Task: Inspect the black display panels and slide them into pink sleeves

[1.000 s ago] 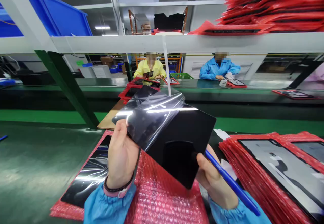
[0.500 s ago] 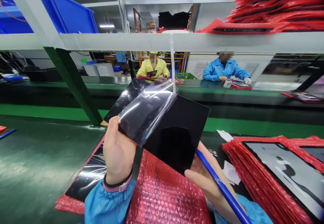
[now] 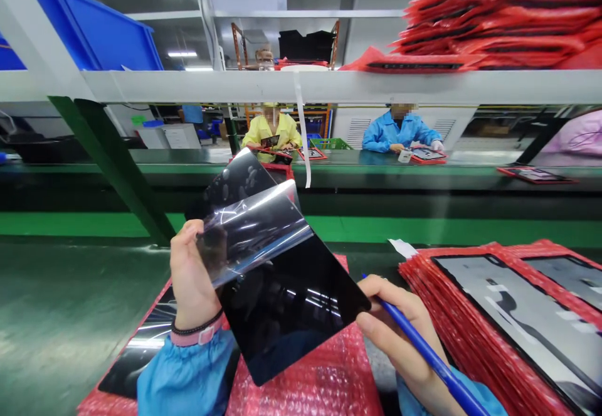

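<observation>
My left hand (image 3: 192, 278) is closed, pinching the edge of a clear protective film (image 3: 256, 224). That film curls back over a glossy black screen panel (image 3: 286, 309), which is tilted in front of me. At the panel's right corner, the thumb and fingers of my right hand (image 3: 404, 325) grip it. A blue pen-like stick (image 3: 418, 350) also rests in that hand, slanting down to the right. Beneath the panel lies a red bubble-wrap sheet (image 3: 324, 372). Another film-covered dark panel (image 3: 141, 347) sits on red wrap at the left, partly hidden by my sleeve.
Red-wrapped tablet parts are stacked on the right (image 3: 517, 315), and more red packets (image 3: 493, 27) lie on the overhead shelf (image 3: 235, 86). A green post (image 3: 113, 165) slants at the left. Two co-workers, one in yellow (image 3: 270, 130) and one in blue (image 3: 397, 130), sit across the line.
The film has curled further back toward the upper left, baring more of the panel. The panel has turned and come lower, and my right hand has shifted to its right corner.
</observation>
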A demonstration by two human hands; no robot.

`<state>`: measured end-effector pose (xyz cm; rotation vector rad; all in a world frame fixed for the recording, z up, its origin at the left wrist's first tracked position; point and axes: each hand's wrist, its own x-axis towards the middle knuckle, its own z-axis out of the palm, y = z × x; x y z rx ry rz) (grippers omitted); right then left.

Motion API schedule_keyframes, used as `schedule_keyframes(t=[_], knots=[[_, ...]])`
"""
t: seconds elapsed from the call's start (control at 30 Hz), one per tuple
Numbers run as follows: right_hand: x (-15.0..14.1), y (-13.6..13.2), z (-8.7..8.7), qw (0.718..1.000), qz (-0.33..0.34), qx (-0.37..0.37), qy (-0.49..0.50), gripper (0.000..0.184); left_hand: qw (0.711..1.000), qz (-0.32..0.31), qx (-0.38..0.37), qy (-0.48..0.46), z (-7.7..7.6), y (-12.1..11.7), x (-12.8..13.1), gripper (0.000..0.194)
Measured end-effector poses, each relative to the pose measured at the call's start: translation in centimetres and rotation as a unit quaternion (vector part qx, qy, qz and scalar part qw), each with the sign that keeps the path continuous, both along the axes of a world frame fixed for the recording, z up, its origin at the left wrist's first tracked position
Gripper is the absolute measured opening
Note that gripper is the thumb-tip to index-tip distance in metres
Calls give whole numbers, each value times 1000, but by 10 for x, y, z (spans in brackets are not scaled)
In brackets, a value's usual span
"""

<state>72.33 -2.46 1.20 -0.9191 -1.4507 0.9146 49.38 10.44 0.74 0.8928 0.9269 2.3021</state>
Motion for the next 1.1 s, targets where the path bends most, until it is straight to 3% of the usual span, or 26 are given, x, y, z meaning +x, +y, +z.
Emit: schedule_keyframes(t=[0.27,0.37,0.53,0.63,0.7,0.9,1.03,1.1], knots=[[6,-3,-1,990,-51,-7,-131,33,998,37,21,38,-11,6,-6,13],[6,1,0,985,-56,-9,-163,36,998,-31,32,51,-9,-2,-4,14],[4,6,0,989,-49,16,-138,36,981,-182,3,60,0,-26,8,20],[2,7,0,991,-61,25,-113,24,962,-270,21,41,1,-36,14,18],[3,8,0,992,-57,26,-107,18,956,-286,49,39,-1,-41,17,21],[4,11,-7,986,-20,76,-149,45,952,-291,77,49,-5,-46,20,24],[0,10,-19,981,-73,141,-113,82,956,-278,71,54,-5,-47,19,22],[-1,10,-26,970,-99,195,-107,91,959,-270,69,59,-5,-47,19,21]])
